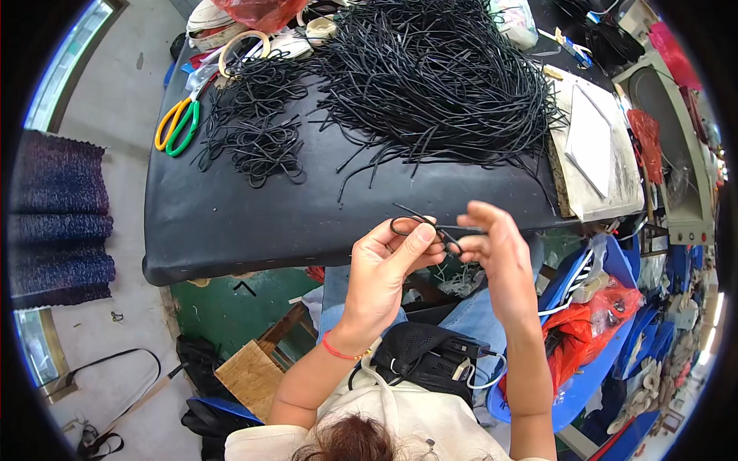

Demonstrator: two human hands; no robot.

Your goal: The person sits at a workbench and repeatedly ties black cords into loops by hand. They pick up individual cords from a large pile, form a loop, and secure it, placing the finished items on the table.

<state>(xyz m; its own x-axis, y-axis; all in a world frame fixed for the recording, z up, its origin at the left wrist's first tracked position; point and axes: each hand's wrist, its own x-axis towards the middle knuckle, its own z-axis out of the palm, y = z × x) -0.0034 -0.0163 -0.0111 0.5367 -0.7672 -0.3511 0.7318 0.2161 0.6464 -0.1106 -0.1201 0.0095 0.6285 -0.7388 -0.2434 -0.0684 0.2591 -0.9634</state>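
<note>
Head view, then: what takes up the most room?

That black-covered table. A big pile of black cords spreads over its far side, loose strands poking out around the edge.

And the containers, biggest first?

A blue tub on the person's right, partly behind the right forearm. A crumpled red plastic bag lies in it, with striped straps beside it. What the bag itself holds I can't make out.

Next?

A heap of bundled cords lies on the table, just left of the pile. Then comes a black pouch at the person's waist. A dark boxy device shows at its right side, with a white cable running from there; I can't tell whether the device sits inside. There's also a white plastic bag beside the pile, contents unclear.

How are the hands?

The right hand is half open and blurred, fingers apart from the thumb. Cord ends reach toward its fingertips, but I can't tell whether they touch. The left hand is closed in a pinch, thumb against fingers.

Anything smaller?

Scissors with yellow and green handles, at the table's left edge. Last, a thin, black looped cord, pinched by the left hand near the table's front edge.
</note>
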